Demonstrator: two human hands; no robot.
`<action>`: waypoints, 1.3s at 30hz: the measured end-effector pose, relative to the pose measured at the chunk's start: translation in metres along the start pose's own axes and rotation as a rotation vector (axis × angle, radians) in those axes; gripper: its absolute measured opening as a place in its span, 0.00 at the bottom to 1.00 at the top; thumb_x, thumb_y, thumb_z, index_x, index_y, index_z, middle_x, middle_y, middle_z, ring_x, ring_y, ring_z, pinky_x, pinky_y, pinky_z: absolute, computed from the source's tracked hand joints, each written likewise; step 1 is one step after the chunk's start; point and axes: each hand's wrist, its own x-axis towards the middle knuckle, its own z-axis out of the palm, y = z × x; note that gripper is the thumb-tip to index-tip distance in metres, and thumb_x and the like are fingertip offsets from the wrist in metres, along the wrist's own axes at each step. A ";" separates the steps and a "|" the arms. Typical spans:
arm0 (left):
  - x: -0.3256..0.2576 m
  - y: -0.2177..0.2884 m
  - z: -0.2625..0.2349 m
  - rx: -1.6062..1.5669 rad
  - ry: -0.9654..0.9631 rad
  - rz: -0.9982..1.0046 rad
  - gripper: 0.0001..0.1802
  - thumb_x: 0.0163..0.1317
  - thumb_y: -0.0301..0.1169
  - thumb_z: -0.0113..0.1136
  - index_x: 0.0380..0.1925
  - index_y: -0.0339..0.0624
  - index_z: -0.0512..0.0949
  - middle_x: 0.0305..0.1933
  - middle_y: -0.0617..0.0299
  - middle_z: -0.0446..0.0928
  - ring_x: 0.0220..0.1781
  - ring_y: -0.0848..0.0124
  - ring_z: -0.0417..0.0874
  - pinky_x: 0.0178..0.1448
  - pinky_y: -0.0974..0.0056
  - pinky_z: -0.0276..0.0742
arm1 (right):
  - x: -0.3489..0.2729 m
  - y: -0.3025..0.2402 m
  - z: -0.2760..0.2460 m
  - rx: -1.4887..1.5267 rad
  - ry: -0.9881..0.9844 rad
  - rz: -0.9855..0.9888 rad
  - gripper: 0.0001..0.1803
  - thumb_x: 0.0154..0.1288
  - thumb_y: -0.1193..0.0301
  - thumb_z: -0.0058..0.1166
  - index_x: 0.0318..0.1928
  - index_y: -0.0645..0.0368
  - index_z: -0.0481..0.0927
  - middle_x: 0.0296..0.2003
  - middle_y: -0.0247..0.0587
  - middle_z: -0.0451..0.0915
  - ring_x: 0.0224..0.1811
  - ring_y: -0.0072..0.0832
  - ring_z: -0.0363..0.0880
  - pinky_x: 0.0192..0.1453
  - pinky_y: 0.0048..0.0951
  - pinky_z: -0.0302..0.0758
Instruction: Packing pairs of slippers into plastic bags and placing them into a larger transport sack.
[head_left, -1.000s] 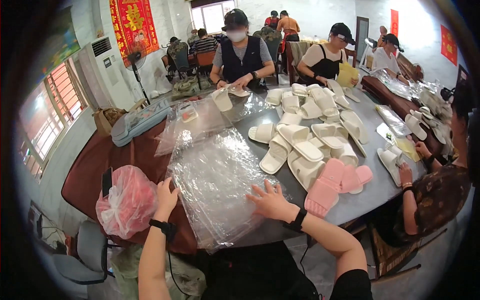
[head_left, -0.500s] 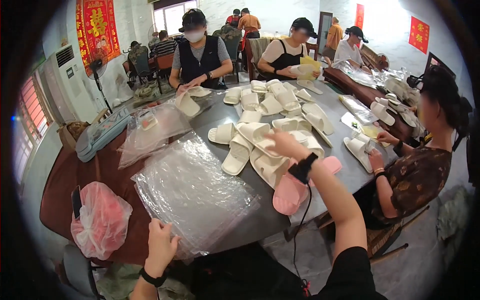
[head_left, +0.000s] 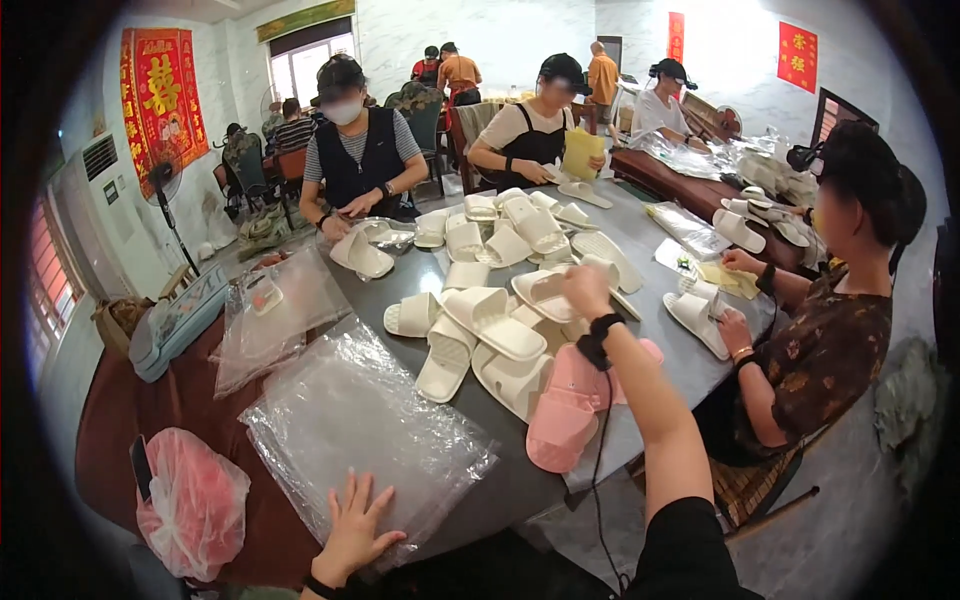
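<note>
My left hand (head_left: 358, 525) lies open, its fingers spread flat on the near edge of a stack of clear plastic bags (head_left: 360, 420). My right hand (head_left: 588, 292) reaches into a heap of cream slippers (head_left: 493, 322) on the grey table. Its fingers are curled at the side of one cream slipper (head_left: 541, 296) and are partly hidden from view. Below my right wrist, which wears a black band with a cable, rest pink slippers (head_left: 562, 432). They lie at the near right edge of the heap.
On the left are a tied bag with something pink inside (head_left: 195, 505), a dark phone (head_left: 140, 466), a light blue case (head_left: 180, 325) and more clear bags (head_left: 275, 315). Co-workers handle slippers across the table and at my right. One holds a yellow sheet (head_left: 583, 153).
My left hand has gone from the bags' corner to lying flat on them. My right hand has drawn in its fingers at a cream slipper. The whole view has shifted slightly.
</note>
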 end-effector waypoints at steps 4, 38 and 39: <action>-0.019 0.004 -0.011 0.011 0.024 -0.080 0.45 0.52 0.52 0.76 0.69 0.52 0.70 0.78 0.42 0.55 0.82 0.36 0.45 0.74 0.20 0.42 | 0.001 -0.001 -0.007 0.081 -0.128 0.165 0.14 0.63 0.65 0.57 0.45 0.52 0.91 0.49 0.49 0.83 0.55 0.51 0.80 0.59 0.44 0.78; -0.041 0.028 -0.006 0.090 0.157 -0.072 0.45 0.49 0.46 0.79 0.65 0.40 0.71 0.71 0.40 0.64 0.76 0.37 0.60 0.75 0.27 0.51 | -0.076 -0.072 -0.123 0.350 -0.222 -0.472 0.21 0.73 0.70 0.50 0.64 0.51 0.81 0.51 0.47 0.75 0.60 0.46 0.67 0.67 0.42 0.62; -0.042 0.028 -0.006 0.103 0.164 -0.064 0.43 0.51 0.46 0.78 0.65 0.40 0.72 0.71 0.38 0.64 0.76 0.38 0.59 0.76 0.27 0.51 | -0.092 -0.078 -0.119 0.313 -0.198 -0.604 0.21 0.71 0.69 0.52 0.62 0.49 0.81 0.49 0.46 0.76 0.61 0.46 0.68 0.66 0.46 0.64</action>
